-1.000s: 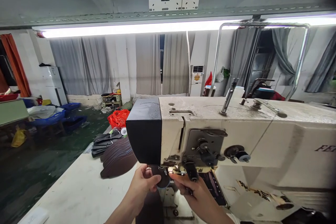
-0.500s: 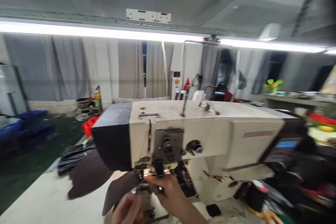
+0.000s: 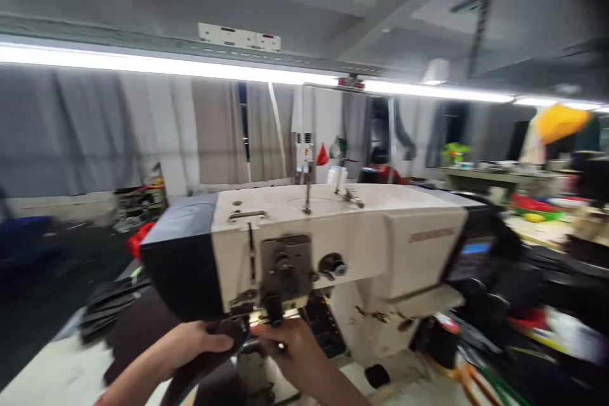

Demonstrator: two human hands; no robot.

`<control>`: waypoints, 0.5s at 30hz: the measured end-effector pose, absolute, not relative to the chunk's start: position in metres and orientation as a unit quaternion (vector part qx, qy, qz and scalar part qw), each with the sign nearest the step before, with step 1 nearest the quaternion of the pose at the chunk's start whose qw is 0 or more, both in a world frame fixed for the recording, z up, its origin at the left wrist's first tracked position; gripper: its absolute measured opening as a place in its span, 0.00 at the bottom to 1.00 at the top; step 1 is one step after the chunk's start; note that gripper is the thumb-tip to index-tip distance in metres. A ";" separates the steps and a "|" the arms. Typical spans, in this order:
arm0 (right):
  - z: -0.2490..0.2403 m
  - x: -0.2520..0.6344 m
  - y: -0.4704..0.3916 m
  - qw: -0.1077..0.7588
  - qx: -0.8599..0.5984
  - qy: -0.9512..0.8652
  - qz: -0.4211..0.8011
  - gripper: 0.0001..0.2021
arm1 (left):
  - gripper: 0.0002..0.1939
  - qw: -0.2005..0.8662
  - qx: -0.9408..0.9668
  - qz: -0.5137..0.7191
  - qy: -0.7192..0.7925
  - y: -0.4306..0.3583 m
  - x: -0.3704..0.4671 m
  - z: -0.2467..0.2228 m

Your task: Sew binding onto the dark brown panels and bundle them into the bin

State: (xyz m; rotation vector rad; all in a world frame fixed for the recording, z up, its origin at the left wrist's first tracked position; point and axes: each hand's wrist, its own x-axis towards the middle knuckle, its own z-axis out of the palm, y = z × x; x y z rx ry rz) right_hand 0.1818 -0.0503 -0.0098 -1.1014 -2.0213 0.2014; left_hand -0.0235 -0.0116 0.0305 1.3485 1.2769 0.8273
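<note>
Left hand [image 3: 193, 344] grips dark brown fabric piece [image 3: 209, 365] under sewing machine [image 3: 304, 254]; right hand [image 3: 290, 349] fingers curled at needle area, grasp unclear through blur.

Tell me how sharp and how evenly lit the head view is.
Head view: motion blur smears everything, worst at the right edge clutter; the sewing machine stays legible; the ceiling light tubes glare white; the left hand and right hand sit in dim shadow under the machine head, soft-edged.
</note>
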 end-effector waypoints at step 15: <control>-0.018 0.185 -0.034 0.399 -0.376 -0.832 0.076 0.19 | 0.20 0.679 0.444 0.441 0.384 -0.062 -0.023 0.000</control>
